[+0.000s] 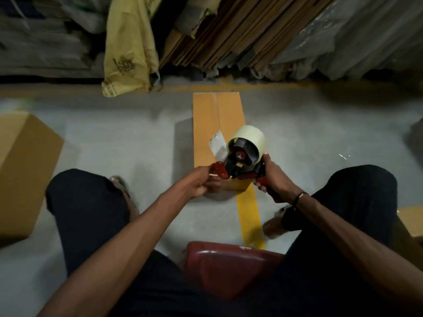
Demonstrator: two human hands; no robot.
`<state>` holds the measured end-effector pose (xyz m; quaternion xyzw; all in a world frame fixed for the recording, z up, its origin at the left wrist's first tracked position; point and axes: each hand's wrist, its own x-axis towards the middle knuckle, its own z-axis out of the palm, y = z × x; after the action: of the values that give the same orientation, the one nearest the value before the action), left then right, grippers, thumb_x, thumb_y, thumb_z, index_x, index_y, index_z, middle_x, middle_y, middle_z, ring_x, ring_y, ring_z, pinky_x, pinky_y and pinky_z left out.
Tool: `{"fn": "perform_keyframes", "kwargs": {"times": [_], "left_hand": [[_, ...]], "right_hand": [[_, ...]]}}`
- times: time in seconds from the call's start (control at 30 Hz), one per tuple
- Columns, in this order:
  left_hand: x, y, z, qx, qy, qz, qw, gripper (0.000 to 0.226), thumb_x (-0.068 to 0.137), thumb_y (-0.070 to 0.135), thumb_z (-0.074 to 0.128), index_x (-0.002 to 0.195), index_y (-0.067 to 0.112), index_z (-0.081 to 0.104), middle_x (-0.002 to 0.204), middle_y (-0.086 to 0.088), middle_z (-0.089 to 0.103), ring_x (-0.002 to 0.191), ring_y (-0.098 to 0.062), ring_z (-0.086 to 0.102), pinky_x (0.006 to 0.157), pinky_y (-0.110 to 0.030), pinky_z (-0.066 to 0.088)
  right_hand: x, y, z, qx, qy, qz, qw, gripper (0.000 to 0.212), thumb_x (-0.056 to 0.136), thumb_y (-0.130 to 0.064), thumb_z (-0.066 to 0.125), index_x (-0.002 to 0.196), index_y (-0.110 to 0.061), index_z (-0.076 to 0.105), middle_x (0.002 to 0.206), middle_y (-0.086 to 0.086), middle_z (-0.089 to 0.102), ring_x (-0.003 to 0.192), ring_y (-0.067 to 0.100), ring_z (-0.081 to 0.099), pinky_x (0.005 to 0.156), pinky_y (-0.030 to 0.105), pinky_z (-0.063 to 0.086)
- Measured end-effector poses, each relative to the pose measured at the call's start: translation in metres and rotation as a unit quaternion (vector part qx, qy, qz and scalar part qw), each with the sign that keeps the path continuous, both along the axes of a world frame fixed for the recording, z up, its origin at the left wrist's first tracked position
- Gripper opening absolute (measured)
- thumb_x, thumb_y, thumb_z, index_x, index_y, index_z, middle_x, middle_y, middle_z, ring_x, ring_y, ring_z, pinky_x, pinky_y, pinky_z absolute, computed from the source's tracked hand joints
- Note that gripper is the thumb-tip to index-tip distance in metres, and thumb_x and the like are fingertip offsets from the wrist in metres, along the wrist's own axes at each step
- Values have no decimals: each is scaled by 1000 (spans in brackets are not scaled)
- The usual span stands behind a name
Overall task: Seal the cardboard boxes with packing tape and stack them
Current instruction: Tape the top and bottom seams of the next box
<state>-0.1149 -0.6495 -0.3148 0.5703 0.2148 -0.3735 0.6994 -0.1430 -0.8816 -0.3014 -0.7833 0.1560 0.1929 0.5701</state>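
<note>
- The long cardboard box (218, 133) lies on the floor (114, 138) between the person's knees, its centre seam apparently untaped.
- Right hand (273, 177) grips the tape dispenser (242, 159) handle; left hand (196, 183) pinches at its front.
- A second box (25, 170) stands at the floor's left edge; nothing looks stacked yet.

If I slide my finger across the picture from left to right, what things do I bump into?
Brown box → left hand → tape gun → right hand
</note>
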Motion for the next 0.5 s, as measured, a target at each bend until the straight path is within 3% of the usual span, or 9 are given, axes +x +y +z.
{"fn": "perform_keyframes", "kwargs": {"times": [0.07,0.13,0.27,0.33,0.43,0.5], "left_hand": [[-9,1,6,-92,57,18,994,20,104,4,47,106,5,67,95,-18,66,82,-26,66,73,-44,65],[-12,-2,10,-141,81,54,985,25,107,2,42,107,-1,66,98,-23,71,93,-31,68,75,-46,65],[-12,-8,13,-144,102,114,978,27,107,-5,33,104,-11,59,78,-21,73,74,-28,75,55,-33,62],[-11,-8,13,-147,112,143,972,26,105,-8,30,106,-12,55,83,-23,71,72,-29,75,51,-30,60],[-9,-8,15,-158,121,183,963,29,102,-12,24,113,-10,50,96,-25,62,78,-30,69,55,-41,63],[-10,-9,13,-165,126,212,955,29,100,-10,24,116,-6,49,99,-28,63,85,-34,68,66,-51,63]], "right_hand": [[-3,2,1,5,0,12,1000,97,93,-83,15,73,-7,72,66,18,60,51,24,44,47,30,35],[-1,1,0,20,-1,12,1000,104,86,-89,17,84,0,71,69,18,60,54,26,44,48,33,35],[6,-3,-3,49,14,13,999,111,87,-89,17,93,10,66,71,16,54,54,21,42,47,30,34],[9,-3,-2,55,22,8,998,111,88,-88,15,95,10,66,69,13,54,52,19,42,44,27,34],[10,-2,-4,55,28,7,998,112,86,-89,15,95,9,68,69,11,55,51,17,42,44,27,34],[9,-1,-3,56,22,6,998,105,89,-87,14,83,2,68,68,12,55,52,18,42,46,29,34]]}}
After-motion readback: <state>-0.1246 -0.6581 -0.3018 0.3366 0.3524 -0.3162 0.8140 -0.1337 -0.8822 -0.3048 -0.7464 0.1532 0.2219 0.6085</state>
